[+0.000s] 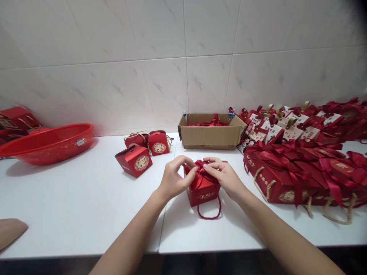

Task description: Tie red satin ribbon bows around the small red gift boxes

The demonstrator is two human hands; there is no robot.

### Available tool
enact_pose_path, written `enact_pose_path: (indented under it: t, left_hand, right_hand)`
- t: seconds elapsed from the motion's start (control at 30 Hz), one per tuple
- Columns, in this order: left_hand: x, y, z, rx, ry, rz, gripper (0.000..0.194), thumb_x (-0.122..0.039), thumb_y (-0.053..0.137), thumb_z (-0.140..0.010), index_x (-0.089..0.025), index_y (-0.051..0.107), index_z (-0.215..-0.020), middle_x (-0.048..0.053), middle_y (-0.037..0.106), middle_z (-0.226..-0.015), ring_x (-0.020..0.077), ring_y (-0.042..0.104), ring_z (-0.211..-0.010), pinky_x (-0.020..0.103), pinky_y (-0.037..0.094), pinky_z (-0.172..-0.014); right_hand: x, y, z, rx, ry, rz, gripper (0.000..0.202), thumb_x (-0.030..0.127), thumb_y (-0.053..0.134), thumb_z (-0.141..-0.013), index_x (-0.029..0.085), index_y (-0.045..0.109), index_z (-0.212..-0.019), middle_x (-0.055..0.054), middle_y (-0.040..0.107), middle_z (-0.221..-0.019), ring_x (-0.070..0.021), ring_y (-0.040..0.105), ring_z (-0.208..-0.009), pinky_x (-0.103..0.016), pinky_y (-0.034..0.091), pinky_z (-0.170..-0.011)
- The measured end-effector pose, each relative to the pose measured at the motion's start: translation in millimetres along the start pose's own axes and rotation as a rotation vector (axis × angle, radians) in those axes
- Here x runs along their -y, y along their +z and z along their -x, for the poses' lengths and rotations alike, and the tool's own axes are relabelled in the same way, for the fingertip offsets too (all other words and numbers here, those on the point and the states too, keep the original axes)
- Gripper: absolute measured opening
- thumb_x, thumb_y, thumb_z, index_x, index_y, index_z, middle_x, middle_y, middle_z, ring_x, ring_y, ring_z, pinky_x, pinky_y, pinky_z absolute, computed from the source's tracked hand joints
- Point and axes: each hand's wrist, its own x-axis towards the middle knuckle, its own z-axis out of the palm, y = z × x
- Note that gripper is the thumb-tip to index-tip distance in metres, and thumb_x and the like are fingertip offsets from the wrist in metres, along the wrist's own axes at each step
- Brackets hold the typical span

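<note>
A small red gift box point(203, 193) with gold lettering stands upright in front of me, its dark red cord handle point(209, 217) drooping toward the front. On its top is a red ribbon point(201, 168), gathered in a bow or knot. My left hand point(177, 177) pinches the ribbon between thumb and fingertips from the left. From the right, my right hand point(222, 173) closes its fingertips on the same ribbon, covering part of it. Exactly how the ribbon is looped is hidden by my fingers.
Behind the box stands a cardboard tray point(210, 136) of red ribbons. Several small red boxes point(134, 162) sit to the left, near a red plastic basin point(51, 147). Ribboned red boxes point(275, 179) and white-labelled ones point(272, 133) crowd the right. A tiled wall point(114, 88) bounds the back.
</note>
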Motion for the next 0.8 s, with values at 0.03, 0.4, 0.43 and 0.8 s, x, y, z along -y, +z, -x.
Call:
enact_pose_path:
  t: [0.03, 0.4, 0.43, 0.8]
  left_hand:
    - [-2, -0.2, 0, 0.049, 0.001, -0.016, 0.005, -0.020, 0.058, -0.079, -0.016, 0.056, -0.076, 0.003, 0.061, -0.074, 0.0126, 0.057, -0.069, 0.025, 0.047, -0.064]
    - [5, 5.2, -1, 0.112, 0.074, -0.087, 0.007, -0.018, 0.058, -0.079, -0.018, 0.065, -0.083, 0.004, 0.068, -0.084, 0.0144, 0.061, -0.075, 0.026, 0.050, -0.068]
    - [6, 4.8, -1, 0.088, 0.095, -0.088, 0.008, -0.017, 0.059, -0.079, -0.018, 0.066, -0.083, 0.005, 0.069, -0.084, 0.0147, 0.062, -0.076, 0.027, 0.050, -0.069]
    - [15, -4.8, -1, 0.084, 0.080, -0.056, 0.015, -0.012, 0.061, -0.076, -0.018, 0.072, -0.083, 0.005, 0.071, -0.080, 0.0135, 0.064, -0.071, 0.024, 0.051, -0.066]
  right_hand:
    - [0, 0, 0, 0.000, -0.003, -0.005, 0.031, 0.048, 0.064, -0.072, 0.018, 0.070, -0.068, -0.009, 0.051, -0.121, -0.0221, 0.053, -0.105, -0.034, 0.043, -0.089]
    - [-3, 0, 1, -0.064, -0.032, 0.210, 0.034, 0.051, 0.057, -0.078, 0.021, 0.072, -0.078, -0.009, 0.052, -0.115, -0.0216, 0.051, -0.108, -0.036, 0.043, -0.093]
    - [-4, 1, 1, -0.081, -0.046, 0.219, 0.034, 0.051, 0.055, -0.080, 0.021, 0.072, -0.079, -0.009, 0.052, -0.118, -0.0219, 0.049, -0.112, -0.037, 0.040, -0.096]
    - [-3, -9, 3, 0.082, -0.149, 0.377, 0.031, 0.049, 0.052, -0.084, 0.026, 0.071, -0.092, -0.006, 0.047, -0.131, -0.0235, 0.040, -0.125, -0.041, 0.029, -0.107]
